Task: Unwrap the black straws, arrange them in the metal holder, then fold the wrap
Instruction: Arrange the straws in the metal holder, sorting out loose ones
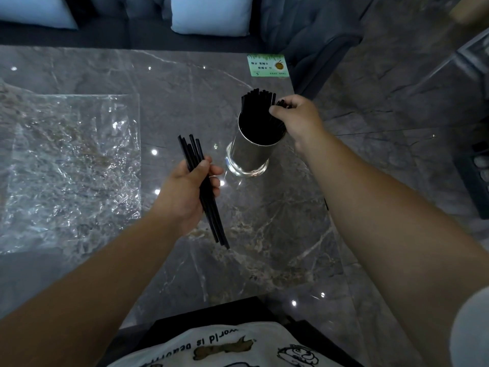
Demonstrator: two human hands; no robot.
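A shiny metal holder [250, 154] stands on the grey marble table [264, 234], right of centre, with many black straws [255, 100] standing in it. My right hand [297, 120] is at the holder's right rim, its fingers and thumb curled round a few of those straws. My left hand [185, 189] hovers above the table left of the holder and grips a small bundle of black straws [211, 215], which stick out above and below my fist. The clear plastic wrap [68, 165] lies spread flat and crinkled on the table's left side.
A green and white card [267, 65] lies at the table's far right corner. A dark sofa with pale blue cushions [210, 15] runs along the far edge. The table's right edge drops to a tiled floor [397, 88].
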